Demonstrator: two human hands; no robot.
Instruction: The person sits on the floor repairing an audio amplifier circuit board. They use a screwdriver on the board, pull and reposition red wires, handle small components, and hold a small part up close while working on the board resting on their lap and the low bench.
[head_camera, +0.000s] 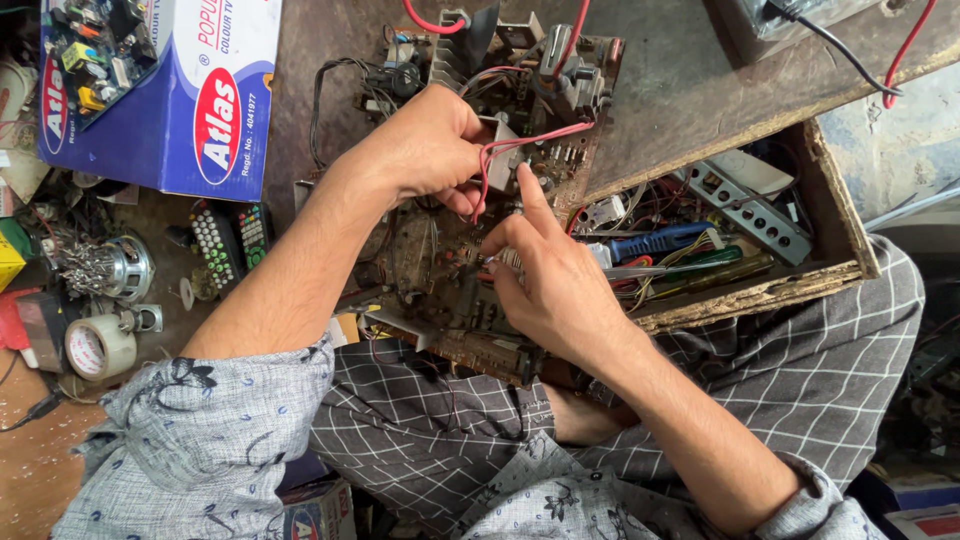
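Gripping a grey metal part (500, 140) on the brown circuit board (440, 250), the left hand (425, 150) curls tight. Right hand (545, 280) pinches a small component (505, 258) there, index finger extended.

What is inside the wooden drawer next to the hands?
Inside the wooden drawer lie a blue-handled tool, a green-handled tool, a grey metal bracket and tangled wires. The tabletop covers its back part.

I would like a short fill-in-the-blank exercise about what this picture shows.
1. Both hands work on a brown ____ board.
2. The left hand touches thin ____ wires.
3. A roll of ____ lies at the picture's left side.
4. The open wooden drawer holds a ____-handled screwdriver.

Missing words: circuit; red; tape; blue
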